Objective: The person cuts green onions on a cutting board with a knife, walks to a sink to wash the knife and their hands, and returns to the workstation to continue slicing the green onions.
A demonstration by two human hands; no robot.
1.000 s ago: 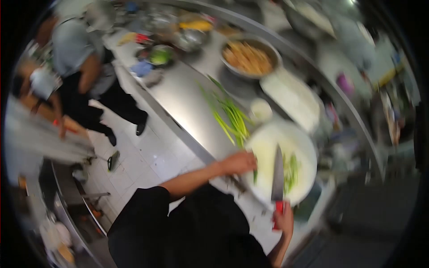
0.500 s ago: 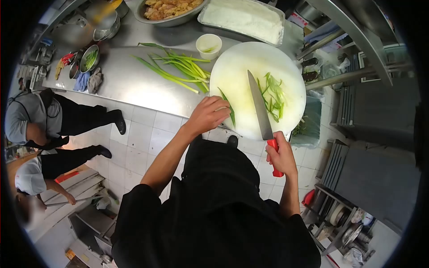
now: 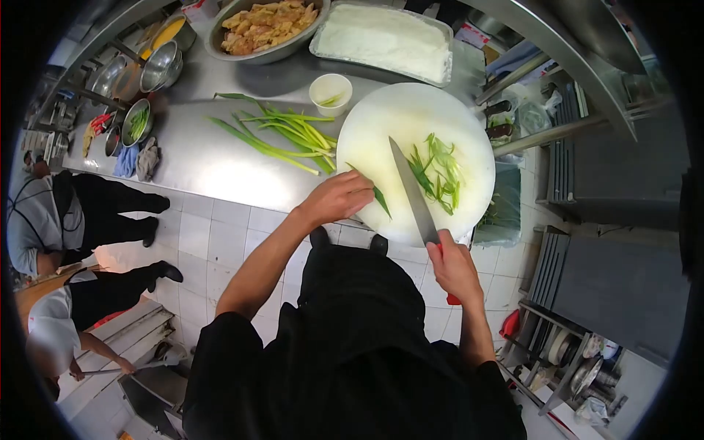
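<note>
My right hand [image 3: 456,268] grips the red handle of a kitchen knife [image 3: 415,194]. Its blade lies over the round white cutting board [image 3: 381,121], the tip pointing away from me. Fingers closed, my left hand [image 3: 341,198] rests at the board's left edge on a piece of green onion [image 3: 381,203], whose dark tip sticks out past the fingers. Right of the blade is a loose pile of cut green onion [image 3: 441,176]. A bunch of whole green onions [image 3: 293,133] lies left of the board on the steel counter [image 3: 198,150].
Behind the board stand a small white bowl [image 3: 331,94], a tray of white powder [image 3: 385,40] and a large bowl of raw meat pieces [image 3: 268,29]. A bowl of cut greens [image 3: 136,121] and cloths [image 3: 147,158] sit further left. Two people [image 3: 44,213] are at the left.
My left fingers have closed more around the green onion piece. The knife and my right hand have shifted slightly left. The whole view has shifted a little, and the people at the left have moved.
</note>
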